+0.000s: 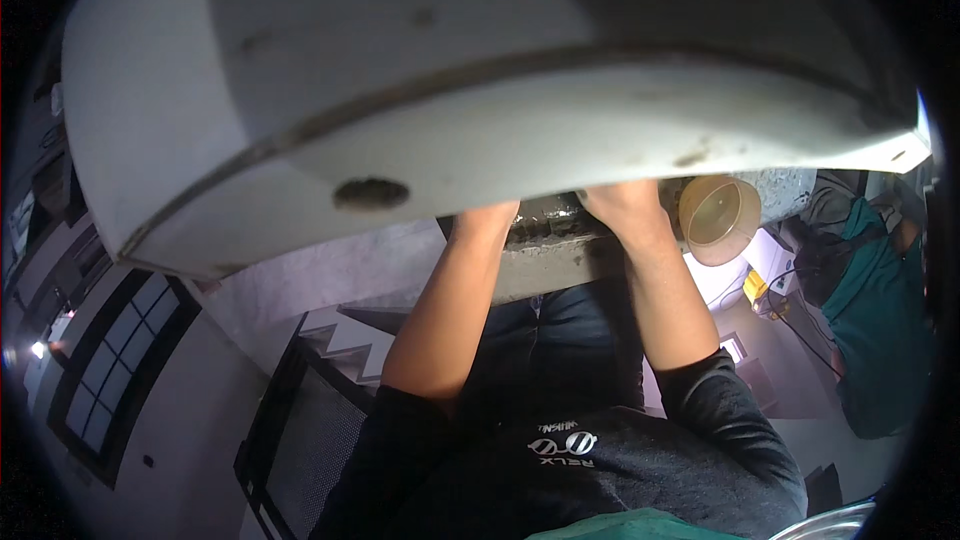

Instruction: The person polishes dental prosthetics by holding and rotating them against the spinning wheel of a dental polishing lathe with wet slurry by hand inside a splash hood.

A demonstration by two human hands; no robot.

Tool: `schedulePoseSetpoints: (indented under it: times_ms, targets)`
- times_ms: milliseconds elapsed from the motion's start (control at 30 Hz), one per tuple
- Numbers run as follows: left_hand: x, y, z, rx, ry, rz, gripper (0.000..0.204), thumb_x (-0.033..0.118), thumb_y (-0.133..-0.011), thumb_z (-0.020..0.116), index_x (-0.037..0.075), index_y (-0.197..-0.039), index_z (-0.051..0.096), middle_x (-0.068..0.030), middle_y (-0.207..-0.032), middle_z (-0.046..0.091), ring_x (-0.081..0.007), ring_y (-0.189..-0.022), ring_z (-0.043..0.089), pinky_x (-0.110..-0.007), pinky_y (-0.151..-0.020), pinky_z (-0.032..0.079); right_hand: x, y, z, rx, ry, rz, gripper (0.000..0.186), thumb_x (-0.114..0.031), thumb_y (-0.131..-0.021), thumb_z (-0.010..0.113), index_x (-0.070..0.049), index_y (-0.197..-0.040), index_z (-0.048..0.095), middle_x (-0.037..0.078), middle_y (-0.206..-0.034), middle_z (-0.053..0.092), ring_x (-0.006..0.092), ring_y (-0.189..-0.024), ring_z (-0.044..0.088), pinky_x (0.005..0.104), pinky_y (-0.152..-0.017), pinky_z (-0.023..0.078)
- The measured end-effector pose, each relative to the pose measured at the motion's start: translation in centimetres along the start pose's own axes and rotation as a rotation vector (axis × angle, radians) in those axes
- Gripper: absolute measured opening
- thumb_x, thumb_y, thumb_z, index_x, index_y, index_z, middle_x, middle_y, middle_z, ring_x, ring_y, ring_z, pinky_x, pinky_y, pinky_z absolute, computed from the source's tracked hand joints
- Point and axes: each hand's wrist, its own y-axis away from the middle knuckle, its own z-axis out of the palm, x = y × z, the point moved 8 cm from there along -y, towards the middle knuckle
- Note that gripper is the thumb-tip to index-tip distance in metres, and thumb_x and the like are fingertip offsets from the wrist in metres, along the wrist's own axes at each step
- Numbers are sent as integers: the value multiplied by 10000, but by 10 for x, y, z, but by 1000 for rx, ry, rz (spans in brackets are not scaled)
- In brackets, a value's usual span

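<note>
A large white casing (470,115) with a dark seam and a dark oval hole spans the upper view. My left hand (487,216) reaches up under its lower edge, fingers hidden behind it. My right hand (625,208) does likewise a little to the right, its fingers also out of sight. Between them shows a dark, glossy, grimy surface (545,224) above a grey concrete-like ledge (550,262). Just right of my right hand is a round yellowish translucent container (718,220). I cannot tell what either hand holds.
At right, a person in teal clothing (870,320) is beside dark cables and a small yellow object (755,285). Behind my arms are steps (340,335) and a black mesh panel (300,420). A gridded window (125,360) and small bright light (40,348) are at left.
</note>
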Motion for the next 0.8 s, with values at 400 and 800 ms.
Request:
schedulePoseSetpoints:
  times_ms: [400, 800]
  targets:
    - [-36, -10, -15, 122, 140, -209, 91, -28, -842, 464, 7, -918, 500, -40, -861, 510, -108, -776, 488, -220, -705, 405, -10, -3, -2, 120, -54, 80, 192, 13, -618, 626, -5, -807, 595, 155, -744, 591, 341, -701, 570, 376, -680, 434]
    - [-9, -4, -11, -5, -508, 114, 96, -43, -807, 458, -68, -861, 532, -116, -831, 559, -208, -774, 516, -311, -708, 412, -8, -4, -4, 179, -115, 86, 179, -16, -662, 626, 27, -833, 592, 157, -777, 606, 295, -708, 589, 355, -671, 451]
